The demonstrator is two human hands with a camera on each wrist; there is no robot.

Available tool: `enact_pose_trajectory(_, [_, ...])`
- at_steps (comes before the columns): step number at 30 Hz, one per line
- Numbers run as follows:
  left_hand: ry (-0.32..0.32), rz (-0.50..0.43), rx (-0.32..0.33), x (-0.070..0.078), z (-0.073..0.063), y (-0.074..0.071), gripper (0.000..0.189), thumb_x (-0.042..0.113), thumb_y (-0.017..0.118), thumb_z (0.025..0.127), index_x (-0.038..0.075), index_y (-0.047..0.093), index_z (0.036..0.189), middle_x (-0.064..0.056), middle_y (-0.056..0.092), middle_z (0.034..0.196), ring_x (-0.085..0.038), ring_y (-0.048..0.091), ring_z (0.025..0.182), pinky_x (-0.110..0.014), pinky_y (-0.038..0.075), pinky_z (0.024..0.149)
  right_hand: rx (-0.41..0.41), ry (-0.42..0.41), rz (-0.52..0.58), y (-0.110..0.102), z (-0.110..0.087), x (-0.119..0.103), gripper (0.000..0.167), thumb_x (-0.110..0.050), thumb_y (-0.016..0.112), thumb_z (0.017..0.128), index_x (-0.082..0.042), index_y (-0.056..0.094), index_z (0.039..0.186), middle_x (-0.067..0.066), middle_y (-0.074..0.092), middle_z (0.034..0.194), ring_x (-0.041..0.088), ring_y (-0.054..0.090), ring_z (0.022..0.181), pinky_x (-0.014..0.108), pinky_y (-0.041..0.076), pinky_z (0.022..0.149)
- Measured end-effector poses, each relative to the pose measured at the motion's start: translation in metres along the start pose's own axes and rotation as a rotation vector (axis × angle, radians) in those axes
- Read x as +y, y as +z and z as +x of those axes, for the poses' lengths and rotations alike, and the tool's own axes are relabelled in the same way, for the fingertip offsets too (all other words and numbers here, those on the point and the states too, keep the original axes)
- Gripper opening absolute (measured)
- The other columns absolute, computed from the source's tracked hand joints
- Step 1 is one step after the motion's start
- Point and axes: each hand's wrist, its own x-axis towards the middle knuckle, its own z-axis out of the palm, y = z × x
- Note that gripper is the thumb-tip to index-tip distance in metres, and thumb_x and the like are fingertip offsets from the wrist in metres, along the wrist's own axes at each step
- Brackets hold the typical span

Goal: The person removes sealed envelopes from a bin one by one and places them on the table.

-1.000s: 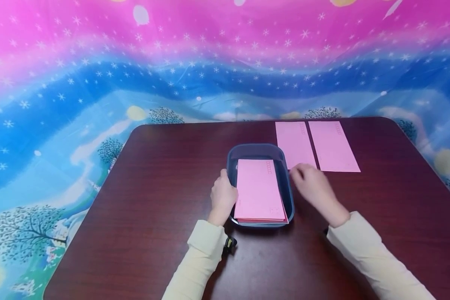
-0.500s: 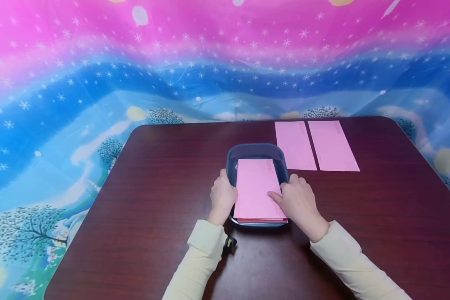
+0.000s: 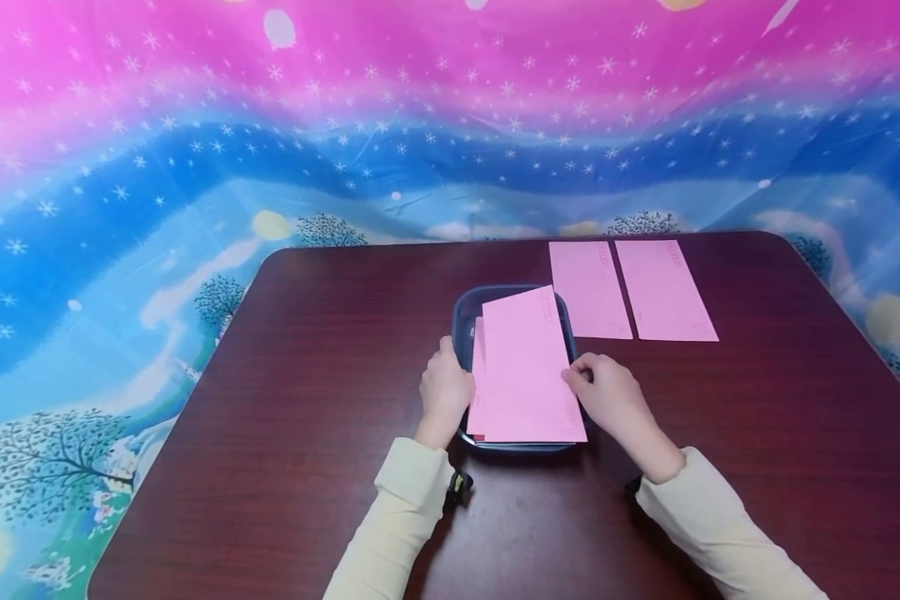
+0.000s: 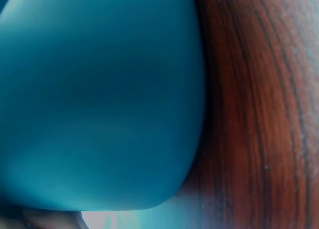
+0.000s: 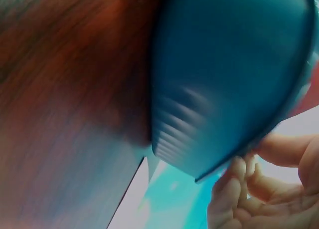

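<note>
A dark blue plastic container [image 3: 466,307] holds a stack of envelopes [image 3: 477,375], with red and white edges showing at its near end. My left hand [image 3: 446,396] grips the container's left rim, its thumb by the stack. On the right side, my right hand [image 3: 611,396] pinches the right edge of the top pink envelope [image 3: 528,375] between thumb and fingers. That envelope is tilted, its far left corner raised off the stack. In the right wrist view, fingertips [image 5: 239,166] lie right at the container's rim. The container's blue wall [image 4: 99,99] fills most of the left wrist view.
Two pink envelopes, a left one [image 3: 591,292] and a right one [image 3: 666,292], lie side by side behind the container on the brown wooden table [image 3: 330,350]. A patterned cloth [image 3: 420,100] hangs along the table's far edge.
My right hand came in from the right to the stack, took the top pink envelope's edge and shifted it up and slightly right. My left hand stays on the container.
</note>
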Motion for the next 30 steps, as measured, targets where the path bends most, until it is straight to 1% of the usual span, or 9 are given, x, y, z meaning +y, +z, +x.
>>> enact_pose_trajectory(4, [0.005, -0.001, 0.001, 0.001, 0.000, -0.001, 0.042, 0.005, 0.062, 0.084, 0.002, 0.051, 0.124, -0.020, 0.067, 0.101, -0.038, 0.067, 0.092, -0.051, 0.053, 0.075, -0.001, -0.023, 0.087, -0.012, -0.002, 0.009, 0.019, -0.016, 0.056, 0.093, 0.001, 0.063, 0.092, 0.007, 0.056, 0.073, 0.016, 0.044, 0.063, 0.028, 0.035, 0.059])
enact_pose_trajectory(6, [0.006, 0.002, 0.000, 0.001, 0.000, -0.001, 0.044, 0.005, 0.062, 0.084, 0.002, 0.050, 0.126, -0.020, 0.067, 0.102, -0.038, 0.068, 0.093, -0.050, 0.054, 0.076, 0.004, -0.042, 0.112, -0.017, -0.004, 0.014, 0.018, -0.015, 0.057, 0.093, 0.002, 0.063, 0.092, 0.008, 0.058, 0.074, 0.014, 0.045, 0.064, 0.027, 0.037, 0.059])
enact_pose_trajectory(10, [0.005, 0.008, -0.002, 0.002, 0.000, -0.001, 0.046, 0.007, 0.064, 0.085, 0.001, 0.049, 0.128, -0.020, 0.067, 0.103, -0.036, 0.068, 0.092, -0.048, 0.055, 0.077, 0.017, -0.045, 0.138, -0.028, -0.011, 0.025, 0.018, -0.015, 0.058, 0.094, 0.003, 0.064, 0.094, 0.008, 0.059, 0.074, 0.008, 0.046, 0.063, 0.024, 0.039, 0.058])
enact_pose_trajectory(16, [0.003, 0.003, 0.000, 0.003, 0.000, -0.001, 0.046, 0.006, 0.065, 0.085, 0.001, 0.049, 0.128, -0.019, 0.067, 0.102, -0.034, 0.069, 0.090, -0.047, 0.056, 0.076, 0.041, -0.012, 0.133, -0.043, -0.025, 0.049, 0.021, -0.015, 0.058, 0.094, 0.005, 0.064, 0.098, 0.007, 0.060, 0.075, -0.001, 0.045, 0.062, 0.022, 0.040, 0.058])
enact_pose_trajectory(19, [0.006, 0.006, 0.000, 0.004, 0.000, -0.001, 0.047, 0.006, 0.065, 0.085, 0.001, 0.049, 0.129, -0.019, 0.067, 0.103, -0.034, 0.069, 0.090, -0.047, 0.056, 0.076, 0.061, 0.018, 0.111, -0.049, -0.031, 0.066, 0.022, -0.016, 0.057, 0.095, 0.006, 0.063, 0.098, 0.006, 0.060, 0.075, -0.002, 0.045, 0.063, 0.021, 0.040, 0.058])
enact_pose_trajectory(22, [0.002, 0.007, -0.007, 0.004, 0.001, 0.000, 0.048, 0.006, 0.066, 0.085, 0.000, 0.048, 0.130, -0.019, 0.067, 0.104, -0.033, 0.069, 0.090, -0.047, 0.056, 0.076, 0.071, 0.068, 0.107, -0.054, -0.036, 0.084, 0.026, -0.017, 0.056, 0.096, 0.008, 0.062, 0.099, 0.004, 0.058, 0.072, 0.000, 0.045, 0.061, 0.021, 0.040, 0.056])
enact_pose_trajectory(25, [-0.006, 0.005, -0.007, 0.004, 0.001, 0.000, 0.048, 0.007, 0.066, 0.085, 0.000, 0.049, 0.129, -0.019, 0.067, 0.104, -0.033, 0.069, 0.090, -0.047, 0.056, 0.077, 0.050, 0.123, 0.099, -0.056, -0.041, 0.100, 0.031, -0.020, 0.054, 0.097, 0.010, 0.061, 0.100, 0.001, 0.057, 0.071, 0.000, 0.045, 0.061, 0.022, 0.040, 0.055])
enact_pose_trajectory(27, [-0.010, 0.010, -0.005, 0.004, 0.002, 0.000, 0.048, 0.007, 0.066, 0.085, 0.001, 0.049, 0.130, -0.019, 0.068, 0.105, -0.033, 0.069, 0.091, -0.047, 0.056, 0.077, 0.011, 0.154, 0.098, -0.056, -0.043, 0.109, 0.034, -0.021, 0.053, 0.097, 0.011, 0.060, 0.102, 0.001, 0.058, 0.071, 0.000, 0.047, 0.061, 0.022, 0.042, 0.056])
enact_pose_trajectory(30, [-0.014, 0.010, -0.006, 0.004, 0.002, 0.000, 0.049, 0.006, 0.066, 0.085, 0.001, 0.048, 0.130, -0.019, 0.067, 0.106, -0.034, 0.069, 0.092, -0.047, 0.056, 0.077, -0.049, 0.177, 0.078, -0.055, -0.045, 0.119, 0.034, -0.020, 0.053, 0.097, 0.013, 0.060, 0.102, 0.002, 0.063, 0.073, 0.000, 0.050, 0.060, 0.022, 0.045, 0.056])
